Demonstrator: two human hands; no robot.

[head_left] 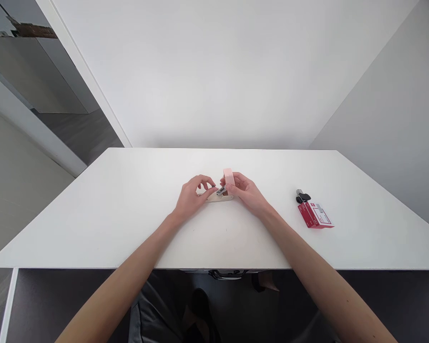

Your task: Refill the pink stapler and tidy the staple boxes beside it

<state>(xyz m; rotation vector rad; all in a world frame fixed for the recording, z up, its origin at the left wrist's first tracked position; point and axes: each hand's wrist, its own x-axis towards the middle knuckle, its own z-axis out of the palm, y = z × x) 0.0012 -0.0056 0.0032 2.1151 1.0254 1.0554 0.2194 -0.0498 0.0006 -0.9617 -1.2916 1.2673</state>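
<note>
Near the middle of the white table, my right hand is closed around the pink upper part of a stapler, which is swung up. Its silvery metal end points left toward my other hand. Below lies a long pale beige base, flat on the table and partly covered by fingers; whether it joins the pink part is hidden. My left hand is beside the metal end, thumb and fingers curled together. A tiny dark piece shows at its fingertips, too small to tell what it is.
To the right on the table lies a red and white box. A small black and silver object, like a staple remover, touches its far side. A white wall rises behind the table. Below the front edge, a black handle shows.
</note>
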